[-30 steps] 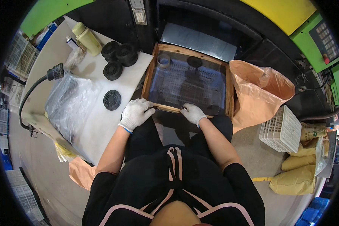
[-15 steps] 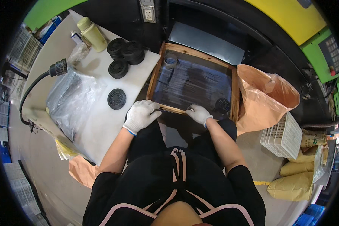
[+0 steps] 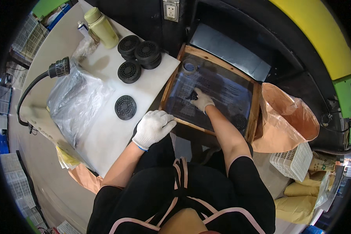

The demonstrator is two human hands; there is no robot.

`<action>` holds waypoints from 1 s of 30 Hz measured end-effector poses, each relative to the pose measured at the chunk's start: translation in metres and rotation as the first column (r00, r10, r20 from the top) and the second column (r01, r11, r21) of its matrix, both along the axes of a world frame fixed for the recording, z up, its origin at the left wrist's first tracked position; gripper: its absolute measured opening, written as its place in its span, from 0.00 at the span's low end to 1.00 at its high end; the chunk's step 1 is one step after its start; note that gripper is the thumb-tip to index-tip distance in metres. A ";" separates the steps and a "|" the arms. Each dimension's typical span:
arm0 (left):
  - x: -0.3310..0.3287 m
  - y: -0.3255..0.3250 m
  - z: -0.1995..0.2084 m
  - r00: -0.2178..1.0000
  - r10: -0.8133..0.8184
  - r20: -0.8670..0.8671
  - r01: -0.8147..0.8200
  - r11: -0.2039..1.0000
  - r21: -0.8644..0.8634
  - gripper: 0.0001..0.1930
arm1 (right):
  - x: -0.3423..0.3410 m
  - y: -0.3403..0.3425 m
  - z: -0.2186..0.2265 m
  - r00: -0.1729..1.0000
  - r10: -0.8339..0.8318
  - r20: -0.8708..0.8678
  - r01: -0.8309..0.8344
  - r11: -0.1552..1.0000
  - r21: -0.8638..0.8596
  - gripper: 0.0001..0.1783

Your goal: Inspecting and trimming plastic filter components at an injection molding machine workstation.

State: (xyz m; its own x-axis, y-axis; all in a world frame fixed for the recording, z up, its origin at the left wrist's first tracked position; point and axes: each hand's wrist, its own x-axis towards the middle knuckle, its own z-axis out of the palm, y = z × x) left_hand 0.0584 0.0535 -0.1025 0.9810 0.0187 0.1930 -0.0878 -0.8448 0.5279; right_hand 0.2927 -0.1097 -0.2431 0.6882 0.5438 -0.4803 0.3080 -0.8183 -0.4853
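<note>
My left hand [image 3: 154, 128], in a white knit glove, rests by the near left corner of a wood-framed tray [image 3: 201, 126]. Its fingers lie loosely curved, with the thumb a little apart and nothing in them. Reaching over the tray, my gloved right hand [image 3: 203, 100] pinches a small black perforated piece [image 3: 193, 95], partly covered by the fingers. Another black perforated disc [image 3: 239, 121] lies at the tray's near right, partly behind my right forearm. A clear ring-shaped thing [image 3: 190, 66] sits at its far left. On the white table is a single black perforated disc [image 3: 125, 107].
Stacks of black discs [image 3: 148, 54] stand at the table's back, near a pale green bottle [image 3: 101, 29]. A clear plastic bag [image 3: 76, 103] and a lamp on a bent neck [image 3: 59, 68] are left. An orange-lined bag [image 3: 277, 128] and white crate [image 3: 292, 162] stand right.
My right hand has moved from the tray's near edge forward over its middle, and now pinches a black piece. The left hand stays near the tray corner. The whole view has shifted slightly.
</note>
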 end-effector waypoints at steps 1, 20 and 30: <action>-0.001 0.002 0.000 1.000 0.008 0.011 -0.008 1.000 -0.008 0.09 | 0.000 0.003 -0.012 1.000 0.009 -0.008 -0.009 1.000 -0.001 0.43; 0.045 -0.046 -0.002 0.970 -0.197 0.143 0.233 0.920 -0.316 0.15 | -0.109 -0.085 0.186 0.822 -0.138 -0.552 0.501 0.635 0.588 0.16; 0.027 -0.100 0.046 0.987 -0.100 -0.129 -0.078 0.401 -0.913 0.12 | -0.102 -0.180 0.202 0.787 -0.349 -0.508 0.572 0.106 0.813 0.27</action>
